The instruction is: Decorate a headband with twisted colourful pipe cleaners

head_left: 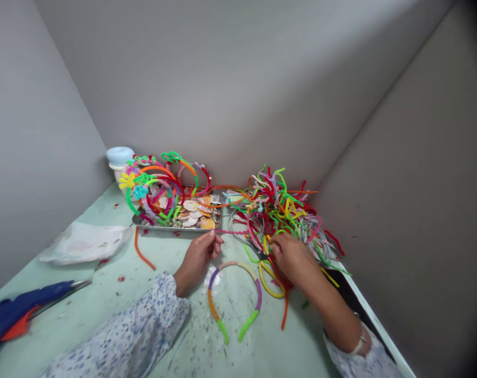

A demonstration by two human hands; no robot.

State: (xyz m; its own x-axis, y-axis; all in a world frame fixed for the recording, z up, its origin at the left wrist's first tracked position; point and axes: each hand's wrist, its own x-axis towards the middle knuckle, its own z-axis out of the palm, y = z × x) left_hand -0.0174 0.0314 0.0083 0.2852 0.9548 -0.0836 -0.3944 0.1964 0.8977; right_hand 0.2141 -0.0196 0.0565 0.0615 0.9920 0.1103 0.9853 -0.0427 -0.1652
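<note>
As the left hand pinches a pink pipe cleaner, the right hand curls its fingers at a tangled pile, grip unclear; a headband lies on the table between them.

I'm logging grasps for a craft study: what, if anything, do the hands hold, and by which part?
The left hand appears to pinch a magenta pipe cleaner by one end. Whether the right hand holds anything cannot be told.
</note>
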